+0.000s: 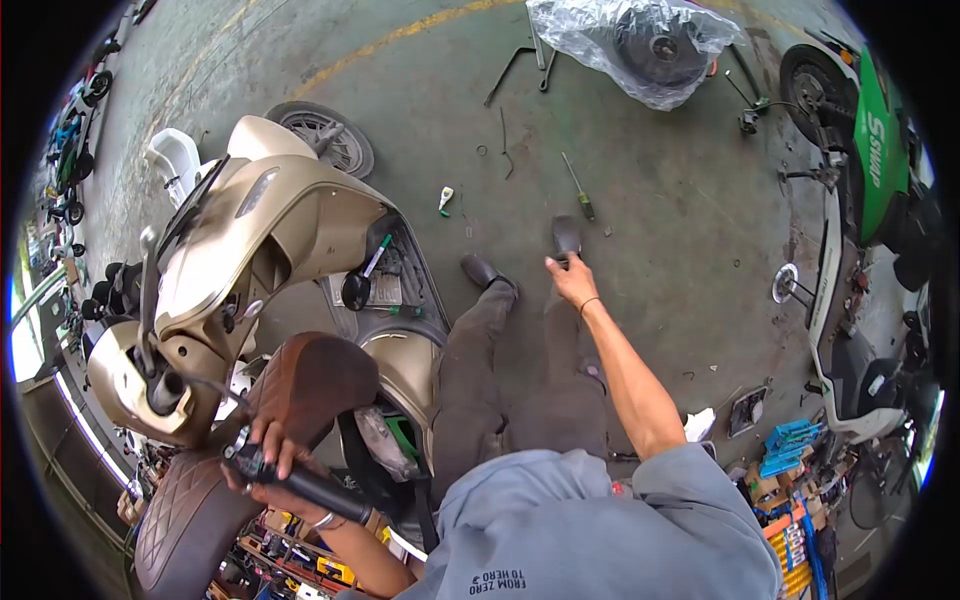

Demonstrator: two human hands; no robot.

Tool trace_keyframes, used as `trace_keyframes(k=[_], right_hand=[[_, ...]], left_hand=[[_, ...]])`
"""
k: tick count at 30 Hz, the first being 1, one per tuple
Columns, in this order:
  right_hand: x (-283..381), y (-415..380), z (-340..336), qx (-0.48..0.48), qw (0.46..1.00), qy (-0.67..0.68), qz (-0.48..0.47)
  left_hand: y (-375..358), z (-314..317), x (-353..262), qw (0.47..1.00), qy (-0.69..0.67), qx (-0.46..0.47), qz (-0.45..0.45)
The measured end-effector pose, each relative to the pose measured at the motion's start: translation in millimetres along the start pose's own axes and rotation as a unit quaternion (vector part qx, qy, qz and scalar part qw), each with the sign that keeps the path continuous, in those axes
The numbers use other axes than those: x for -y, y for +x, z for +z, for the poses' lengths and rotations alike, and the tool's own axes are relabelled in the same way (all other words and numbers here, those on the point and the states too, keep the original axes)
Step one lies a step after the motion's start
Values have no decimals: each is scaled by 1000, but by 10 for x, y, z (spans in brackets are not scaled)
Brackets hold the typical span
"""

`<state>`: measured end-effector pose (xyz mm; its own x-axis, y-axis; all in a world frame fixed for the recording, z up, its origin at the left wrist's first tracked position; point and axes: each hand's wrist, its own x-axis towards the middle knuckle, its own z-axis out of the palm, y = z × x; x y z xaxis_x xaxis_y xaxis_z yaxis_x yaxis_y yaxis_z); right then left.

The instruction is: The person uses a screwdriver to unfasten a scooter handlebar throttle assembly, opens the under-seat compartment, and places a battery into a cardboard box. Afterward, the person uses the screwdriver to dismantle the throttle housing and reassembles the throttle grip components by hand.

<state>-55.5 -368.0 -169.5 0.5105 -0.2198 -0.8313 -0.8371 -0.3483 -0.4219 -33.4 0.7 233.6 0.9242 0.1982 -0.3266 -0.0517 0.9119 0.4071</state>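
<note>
My left hand (pixel 275 462) is wrapped round the black handlebar (pixel 325 497) of a beige scooter (pixel 290 215), by the switch housing at its inner end. The scooter stands at my left, its brown seat (pixel 318 385) beside that hand. My right hand (pixel 574 283) hangs out over my right leg, above the shoe. Its fingers are closed, and what they hold, if anything, is too small to make out. A screwdriver (pixel 586 206) with a green handle lies on the floor beyond it. A green-capped marker (pixel 377 256) lies on the scooter's footboard.
A small white and green bottle (pixel 446 199) lies on the floor ahead. Farther off, a wheel (pixel 665 48) is wrapped in clear plastic, with metal stands beside it. A green and white motorbike (pixel 872 150) stands at the right. Blue parts (pixel 790 447) and boxes are at lower right.
</note>
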Motion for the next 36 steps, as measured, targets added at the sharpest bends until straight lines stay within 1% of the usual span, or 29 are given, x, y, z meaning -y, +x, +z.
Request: trace_keyframes(k=[1,2,3,5,6,7,9,10,11,12,13,14,15,16,17,18,19,20,21,22,23,24,25,26,27,30,31,34,36], right_hand=[[-458,655,48,-57,995,-85,-16],[-859,1256,110,-80,989,-121,16],[-1031,1651,58,-67,985,-152,52],[-1492,2510,110,-38,963,-252,84],[-1844,2995,222,-50,951,-299,64],[-1988,3319,257,-39,945,-317,65],[-2147,3761,359,-61,930,-362,19],[-2301,3990,448,-67,932,-357,5],[-2405,4170,536,-95,943,-319,-9],[-2611,4395,589,-132,948,-289,-25],[-2699,4565,567,-120,959,-257,3],[-2926,4739,566,-142,946,-284,-59],[-3157,4951,555,-132,950,-272,-80],[-2980,4819,484,-109,967,-223,-64],[-2857,4651,440,-120,970,-197,-81],[-2857,4559,376,-75,987,-97,-105],[-2668,4258,280,20,996,68,-52],[-2439,3865,160,86,979,184,-38],[-2143,3343,40,102,965,232,-65],[-1636,2623,-143,138,946,280,-90],[-1316,2067,-327,163,947,249,-120],[-1004,1470,-469,156,938,269,-155],[-349,631,-703,184,925,280,-179],[108,-19,-919,188,926,248,-215],[553,-631,-1113,207,925,231,-221],[1118,-1717,-1394,184,905,157,-351],[1416,-2102,-1485,206,891,145,-378],[2183,-3009,-1584,133,850,-4,-510],[2502,-3427,-1590,157,838,-41,-521]], left_hand=[[1,-96,39,999,-23,-1,21],[57,-167,114,998,-20,19,48],[122,-221,185,997,-14,37,74],[170,-261,175,993,-17,-2,116],[196,-275,174,992,-25,-9,120],[277,-318,183,993,-11,-5,113],[314,-394,219,991,27,5,129],[315,-396,321,988,53,7,146],[380,-459,339,980,92,17,174],[495,-479,565,968,149,19,201],[537,-474,609,965,164,18,203],[539,-402,595,959,202,-9,198],[528,-374,591,953,230,-15,195],[519,-341,593,945,263,-12,195],[502,-313,573,937,288,-7,195],[454,-276,517,945,268,-14,187],[410,-262,468,955,238,-22,175],[366,-251,417,957,238,-31,164],[337,-209,356,958,239,-35,153],[319,-149,293,959,239,-60,137],[281,-82,265,953,252,-98,138],[236,-20,239,960,231,-101,124],[213,44,192,966,212,-101,107],[174,99,127,971,197,-108,87],[146,137,70,978,172,-93,71],[77,327,-53,989,131,-64,36],[53,370,-100,990,112,-83,30],[8,355,-232,997,26,-68,-13],[4,329,-287,997,-48,-26,-46]])
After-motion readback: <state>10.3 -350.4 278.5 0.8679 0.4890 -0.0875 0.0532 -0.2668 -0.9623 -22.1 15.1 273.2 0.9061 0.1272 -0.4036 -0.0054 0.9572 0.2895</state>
